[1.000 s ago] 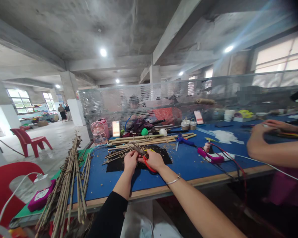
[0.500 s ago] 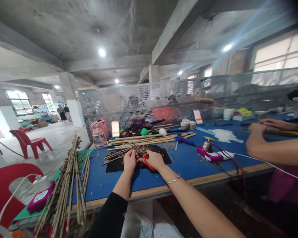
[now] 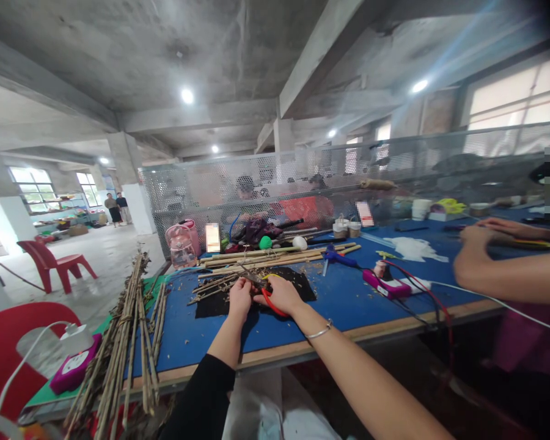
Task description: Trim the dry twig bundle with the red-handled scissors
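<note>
My right hand (image 3: pixel 282 294) is closed round red-handled scissors (image 3: pixel 269 297), their dark blades pointing up and left over a black mat (image 3: pixel 302 284) on the blue table (image 3: pixel 343 302). My left hand (image 3: pixel 239 297) sits right beside it, fingers curled on a thin brown twig (image 3: pixel 252 278) at the blades. More cut twigs (image 3: pixel 213 286) lie scattered on the mat to the left. A silver bracelet circles my right wrist.
A bundle of long sticks (image 3: pixel 128 342) leans off the table's left end. Bamboo poles (image 3: pixel 275 256), a blue glue gun (image 3: pixel 337 258), a pink device (image 3: pixel 387 288) with cables and a pink bottle (image 3: pixel 182 244) lie beyond. Another person's arms (image 3: pixel 504 269) work at right. Red chairs (image 3: pixel 55 263) stand left.
My hands have stayed together over the mat with only slight shifts of the scissors and twig. The other person's arm at right has barely moved.
</note>
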`<control>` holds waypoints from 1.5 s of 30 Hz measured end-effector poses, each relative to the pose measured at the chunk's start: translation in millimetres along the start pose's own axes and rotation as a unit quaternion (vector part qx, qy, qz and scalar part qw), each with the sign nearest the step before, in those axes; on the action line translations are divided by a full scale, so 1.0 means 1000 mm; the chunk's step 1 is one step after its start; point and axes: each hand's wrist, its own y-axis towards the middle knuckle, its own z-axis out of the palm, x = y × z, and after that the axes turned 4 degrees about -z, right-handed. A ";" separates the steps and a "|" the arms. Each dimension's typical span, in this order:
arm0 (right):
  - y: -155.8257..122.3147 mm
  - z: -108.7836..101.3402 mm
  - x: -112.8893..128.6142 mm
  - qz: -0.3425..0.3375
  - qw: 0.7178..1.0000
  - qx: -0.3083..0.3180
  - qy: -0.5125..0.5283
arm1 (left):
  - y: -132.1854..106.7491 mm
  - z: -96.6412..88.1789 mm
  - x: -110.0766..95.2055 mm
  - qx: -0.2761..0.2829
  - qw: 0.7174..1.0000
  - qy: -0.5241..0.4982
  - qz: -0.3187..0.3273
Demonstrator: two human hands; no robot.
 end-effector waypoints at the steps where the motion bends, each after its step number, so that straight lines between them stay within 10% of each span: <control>1: 0.000 0.000 0.000 -0.005 1.000 0.000 -0.001 | 0.001 0.000 0.001 0.000 1.000 0.003 0.004; 31: 0.000 -0.003 0.001 0.088 0.996 0.015 -0.029 | 0.000 -0.004 -0.002 -0.059 0.998 0.015 0.010; 45: 0.001 0.002 -0.001 0.004 1.000 -0.002 -0.017 | 0.002 -0.008 -0.003 -0.085 0.985 0.133 0.074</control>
